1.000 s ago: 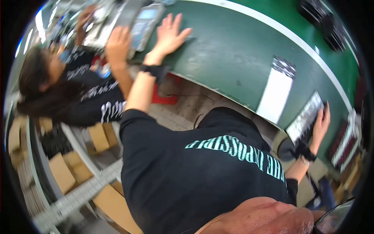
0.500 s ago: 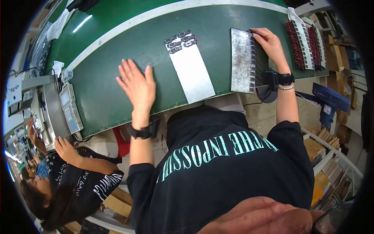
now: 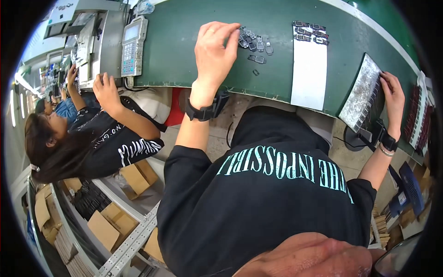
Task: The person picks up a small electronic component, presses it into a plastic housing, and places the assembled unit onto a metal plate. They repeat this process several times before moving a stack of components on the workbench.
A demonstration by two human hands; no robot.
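Note:
My left hand (image 3: 214, 53) lies flat on the green conveyor belt (image 3: 175, 55), fingers apart, its fingertips touching a small pile of dark flat parts (image 3: 255, 45). It holds nothing and wears a black wrist strap. At the right edge of the belt my right hand (image 3: 392, 94) grips the rim of a grey speckled tray (image 3: 362, 90) that carries rows of small dark parts along its side. Between the hands lies a white strip (image 3: 309, 69) with several dark parts at its far end.
A person to my left rests a hand (image 3: 105, 87) near a grey keypad unit (image 3: 133, 44) on a machine. Racks of dark red parts (image 3: 417, 117) stand at the far right. Cardboard boxes (image 3: 108, 226) and a metal rail sit low on the left.
The view has swung round. My left hand has slid along the belt to the pile of small dark parts. My right hand stays on the grey tray.

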